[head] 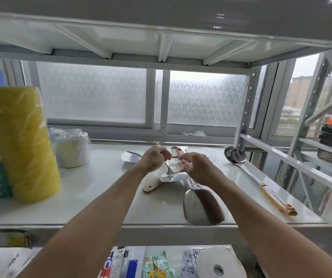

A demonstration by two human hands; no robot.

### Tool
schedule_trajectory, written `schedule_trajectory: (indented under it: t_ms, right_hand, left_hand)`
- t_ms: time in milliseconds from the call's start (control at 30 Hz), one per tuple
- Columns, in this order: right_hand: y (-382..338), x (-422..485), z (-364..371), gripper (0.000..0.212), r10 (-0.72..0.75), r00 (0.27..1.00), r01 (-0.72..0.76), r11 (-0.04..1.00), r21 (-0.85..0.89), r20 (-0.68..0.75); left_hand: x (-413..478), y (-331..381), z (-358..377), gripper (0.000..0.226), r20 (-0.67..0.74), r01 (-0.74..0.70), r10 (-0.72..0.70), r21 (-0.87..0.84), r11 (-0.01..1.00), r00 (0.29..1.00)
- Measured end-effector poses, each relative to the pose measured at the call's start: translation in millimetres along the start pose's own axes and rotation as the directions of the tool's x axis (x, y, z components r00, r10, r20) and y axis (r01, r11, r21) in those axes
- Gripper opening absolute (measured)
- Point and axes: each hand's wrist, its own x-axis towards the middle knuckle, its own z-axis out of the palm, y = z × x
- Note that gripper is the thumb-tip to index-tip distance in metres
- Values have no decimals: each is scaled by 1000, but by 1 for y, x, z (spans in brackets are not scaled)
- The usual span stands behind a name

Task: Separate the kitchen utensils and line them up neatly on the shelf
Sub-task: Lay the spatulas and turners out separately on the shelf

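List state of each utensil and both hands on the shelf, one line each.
left hand: closed on a utensil handle over the pile.
right hand: closed on a handle, next to the left hand.
utensil pile: tangled, not yet separated.
wooden spatula: lying flat, partly under the pile.
large metal scoop: lying at the front edge.
ladles: two nested, lying apart on the right.

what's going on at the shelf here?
A person is sorting a heap of kitchen utensils on the shelf. Both hands are up over the pile: the left hand and right hand pinch the ends of utensil handles, pulling them apart. A metal spatula and a wooden spatula lie tangled below. Two ladles already lie together on the right.
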Motion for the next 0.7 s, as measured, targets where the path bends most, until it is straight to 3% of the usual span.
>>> schedule_trajectory:
  t_ms: [100, 233, 300, 467, 600, 700]
  right_hand:
    - [-19, 13, 16, 40, 90, 994, -89, 996, -23, 69]
    - [-19, 18, 24, 35, 159, 982, -149, 984, -99, 101]
    - [-18, 18, 23, 25, 178, 980, -174, 983, -57, 88]
    - [-14, 19, 17, 44, 237, 969, -243, 961, 135, 65]
    - [-20, 13, 13, 24, 229, 969, -238, 966, 101, 94]
    - [-23, 11, 11, 26, 220, 971, -230, 964, 131, 90]
  left_hand:
    - [6, -19, 14, 54, 52, -58, 47, 242, 969, 998]
    - [10, -23, 19, 41, 157, -210, 150, 502, 839, 976]
    - [12, -19, 15, 35, 200, -266, 183, 575, 774, 963]
    - [11, -13, 2, 36, 297, -410, 289, 744, 528, 910]
    - [9, -10, -11, 22, 315, -458, 391, 815, 356, 865]
    - [7, -8, -21, 19, 337, -483, 485, 850, 212, 807]
